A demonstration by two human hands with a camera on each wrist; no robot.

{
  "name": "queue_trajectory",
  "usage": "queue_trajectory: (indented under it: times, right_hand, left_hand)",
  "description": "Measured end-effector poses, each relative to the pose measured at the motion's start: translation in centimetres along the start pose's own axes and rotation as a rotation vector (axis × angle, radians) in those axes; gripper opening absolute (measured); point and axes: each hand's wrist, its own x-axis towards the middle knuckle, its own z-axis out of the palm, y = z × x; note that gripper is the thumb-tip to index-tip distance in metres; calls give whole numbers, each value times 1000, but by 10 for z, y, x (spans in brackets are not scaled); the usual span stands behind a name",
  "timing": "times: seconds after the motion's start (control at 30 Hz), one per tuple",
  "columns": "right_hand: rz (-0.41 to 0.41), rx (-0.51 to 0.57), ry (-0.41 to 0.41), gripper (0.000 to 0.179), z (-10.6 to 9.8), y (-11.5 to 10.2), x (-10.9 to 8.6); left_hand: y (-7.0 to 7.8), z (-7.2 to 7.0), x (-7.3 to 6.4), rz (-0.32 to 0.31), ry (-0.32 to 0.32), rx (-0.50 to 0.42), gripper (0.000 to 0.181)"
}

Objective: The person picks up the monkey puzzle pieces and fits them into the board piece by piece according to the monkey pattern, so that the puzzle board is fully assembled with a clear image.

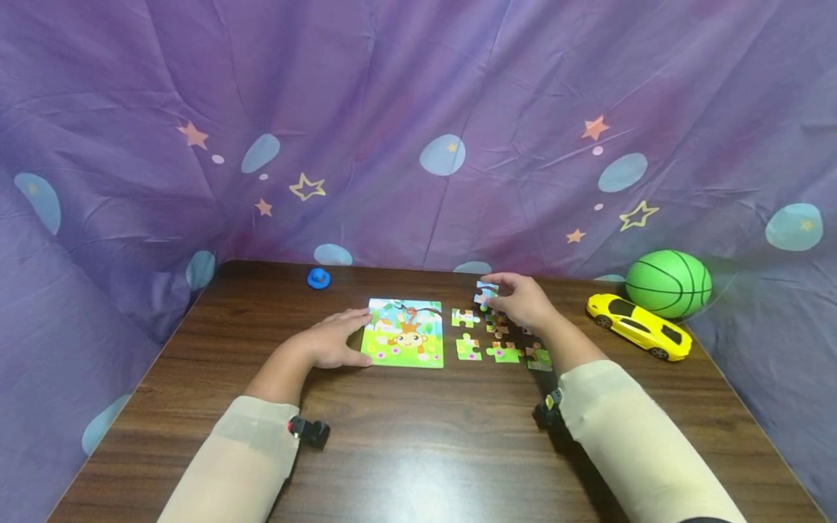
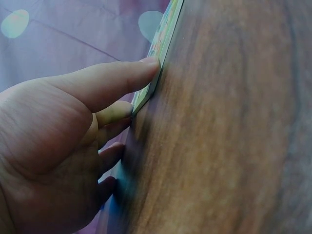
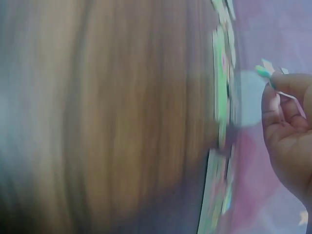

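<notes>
Evidently, a glossy, wood-grained table [image 1: 392, 414] lies before you. Your left hand [image 1: 330, 341], fingers extended, touches the left edge of a flat, square picture board [image 1: 405, 338]. To the board's right lie thin, knobbed loose pieces [image 1: 468, 349], some partly hidden by your right hand [image 1: 524, 301]. That hand pinches a puzzle piece [image 1: 485, 293] at its fingertips, off the table; the right wrist view blurs its print. Behind hangs creased purple cloth [image 1: 366, 145], cut off above.
</notes>
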Motion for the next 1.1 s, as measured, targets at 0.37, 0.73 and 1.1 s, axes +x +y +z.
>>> queue_trajectory:
  times: [0.37, 0.73, 1.1]
  right_hand:
    - [-45, 10, -138, 46, 34, -30, -4]
    - [-109, -41, -193, 43, 63, -48, 5]
    - [-101, -248, -177, 47, 80, -66, 15]
  left_hand:
    - [1, -1, -1, 14, -2, 5, 92]
    - [-1, 0, 1, 8, -2, 10, 92]
    - [-2, 1, 1, 5, -1, 7, 93]
